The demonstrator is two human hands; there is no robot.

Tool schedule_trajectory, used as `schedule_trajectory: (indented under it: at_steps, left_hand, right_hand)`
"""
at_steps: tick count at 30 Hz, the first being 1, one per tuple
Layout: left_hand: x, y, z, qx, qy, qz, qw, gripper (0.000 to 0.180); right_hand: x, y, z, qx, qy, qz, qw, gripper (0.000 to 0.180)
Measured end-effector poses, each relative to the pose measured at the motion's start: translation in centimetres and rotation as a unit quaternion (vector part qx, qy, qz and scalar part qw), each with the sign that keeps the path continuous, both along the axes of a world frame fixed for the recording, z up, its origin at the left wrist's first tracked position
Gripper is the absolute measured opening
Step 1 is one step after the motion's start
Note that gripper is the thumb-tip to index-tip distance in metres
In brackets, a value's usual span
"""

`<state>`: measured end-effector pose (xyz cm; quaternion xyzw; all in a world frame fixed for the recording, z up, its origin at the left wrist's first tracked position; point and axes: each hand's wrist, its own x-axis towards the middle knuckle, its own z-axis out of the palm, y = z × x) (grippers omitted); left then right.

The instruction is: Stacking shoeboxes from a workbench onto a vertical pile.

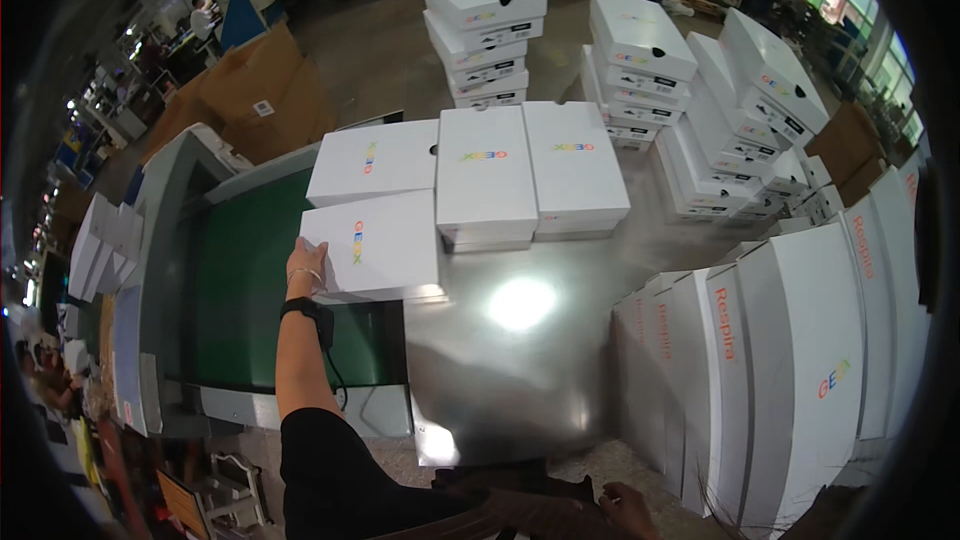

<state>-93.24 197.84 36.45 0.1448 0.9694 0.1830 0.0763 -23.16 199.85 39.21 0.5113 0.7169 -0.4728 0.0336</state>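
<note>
Here, white box (pixel 385 250) over green belt (pixel 240 290), shiny table (pixel 510 370); workshop (pixel 365 45) behind.

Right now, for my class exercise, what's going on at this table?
A person's left hand touches the left end of a white box over a green belt. More white boxes lie beside and beyond it; stacks stand farther back. The right hand is low at the picture's edge; whether it holds anything is unclear.

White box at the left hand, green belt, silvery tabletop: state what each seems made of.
White box: probably cardboard, smooth; crisp, folded-looking edges. Green belt: perhaps rubber or plastic, fairly matt; even, dull colour. Silvery tabletop: likely sheet metal, polished; it reflects bright glare.
</note>
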Motion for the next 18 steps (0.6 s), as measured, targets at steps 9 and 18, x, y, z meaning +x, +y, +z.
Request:
schedule_trajectory:
  at_steps: [9, 18]
  left_hand:
    - [14.8, -6.8, -0.8, 0.127, 0.069, -0.063, 0.987, 0.047]
    - [30.1, -6.9, 1.8, -0.050, -0.108, -0.393, 0.912, 0.035]
  right_hand:
    - [-3.5, 3.3, -1.1, -0.028, -0.050, 0.136, 0.989, 0.033]
    - [-7.3, 3.7, -0.8, 0.057, 0.025, 0.306, 0.950, 0.031]
